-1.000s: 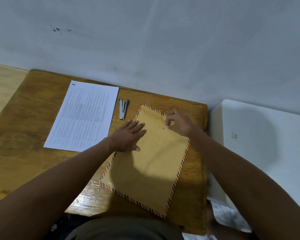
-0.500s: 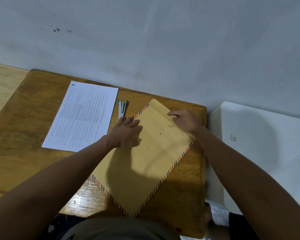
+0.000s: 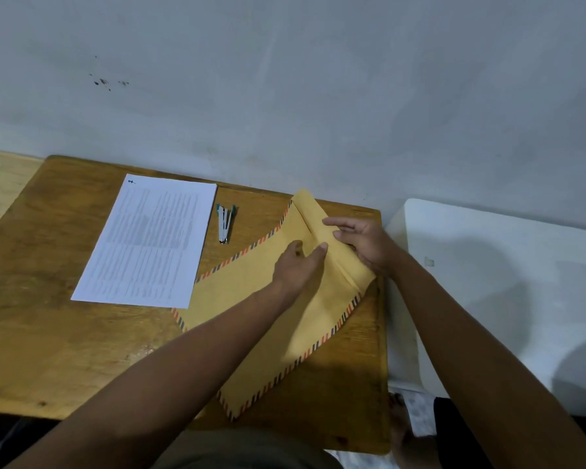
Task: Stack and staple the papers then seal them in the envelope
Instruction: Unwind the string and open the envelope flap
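Lying askew on the wooden table (image 3: 65, 333), one long edge almost touching the papers (image 3: 149, 242): the brown envelope (image 3: 278, 333), airmail stripes along its borders, flap end turned toward the wall. Left of the envelope and untouched, the papers, a flat white stack with a dark mark at the top corner (a staple, probably, though too small to tell). Between papers and envelope, nearer the wall, a small stapler (image 3: 225, 223).

At the envelope's mouth, both hands at work. Left hand (image 3: 298, 265) pressing the body just below the flap fold, fingers extended, thumb tip at the crease. Right hand (image 3: 362, 245) on the raised flap, fingers fairly straight across it — lifting or merely steadying, cannot tell; no clear pinch visible.

By judgement, light and thin — apt to slide on the varnished wood unless pinned, as the left hand does. Stiff enough to hold a fold, soft enough to crease or tear at the mouth if forced. Best hold: flap edge in the right hand, lower lip under the left, mouth spread wide. Papers likewise light and floppy; best taken by a short edge, both corners supported, fed in straight to avoid catching the seam.
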